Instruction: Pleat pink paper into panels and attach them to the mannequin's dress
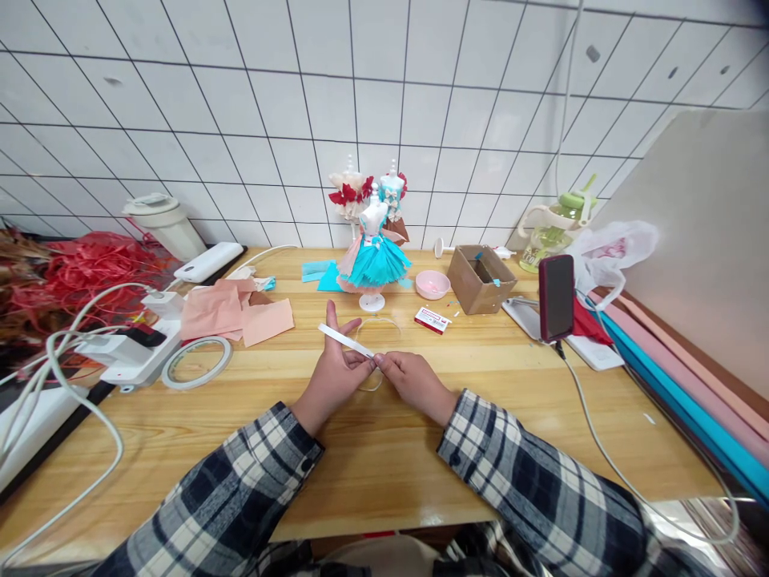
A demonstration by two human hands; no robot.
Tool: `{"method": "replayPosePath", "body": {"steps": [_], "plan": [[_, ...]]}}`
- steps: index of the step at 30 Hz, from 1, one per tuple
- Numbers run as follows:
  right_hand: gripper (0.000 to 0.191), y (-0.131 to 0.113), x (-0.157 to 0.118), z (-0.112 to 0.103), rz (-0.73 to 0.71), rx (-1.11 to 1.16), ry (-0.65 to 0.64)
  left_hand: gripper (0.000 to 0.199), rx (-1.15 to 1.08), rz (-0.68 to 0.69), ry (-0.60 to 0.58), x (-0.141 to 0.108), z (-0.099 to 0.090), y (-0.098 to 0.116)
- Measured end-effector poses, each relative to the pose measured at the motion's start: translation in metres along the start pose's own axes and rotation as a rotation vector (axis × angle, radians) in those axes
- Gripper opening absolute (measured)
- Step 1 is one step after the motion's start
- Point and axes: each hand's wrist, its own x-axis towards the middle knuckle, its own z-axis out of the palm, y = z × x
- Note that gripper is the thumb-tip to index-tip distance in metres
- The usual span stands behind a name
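"Pinching what, are we?"

"A strip (347, 340), its end in the fingertips of our right hand (414, 381). Our left hand (336, 373) spreads two fingers; whether it grips, we can't tell."

"Where's the strip?"

"Above the surface (384, 465), between front and back edges."

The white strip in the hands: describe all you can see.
The white strip is narrow, flat and straight, perhaps paper or ribbon. It slants above the wooden table, its free upper end poking past a raised finger of the left hand. Its lower end meets both hands' fingertips, where the right hand appears to pinch it.
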Motion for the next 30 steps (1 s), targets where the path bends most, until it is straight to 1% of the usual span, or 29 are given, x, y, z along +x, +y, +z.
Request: {"method": "replayPosePath", "body": {"steps": [18,22,30], "plan": [[0.051,0.0005,0.0004,-0.0035,-0.011,-0.062,-0.02,0.118,-0.045,-0.015,-0.049,-0.0003,-0.0008,0.0005],[0.052,0.0015,0.0001,-0.0032,-0.024,-0.02,-0.038,0.119,-0.03,-0.023,-0.035,0.0004,-0.0014,0.001],[0.053,-0.0002,0.0001,-0.0049,-0.008,-0.03,-0.056,0.116,-0.003,-0.023,-0.034,0.0001,-0.0018,0.0028]]}}
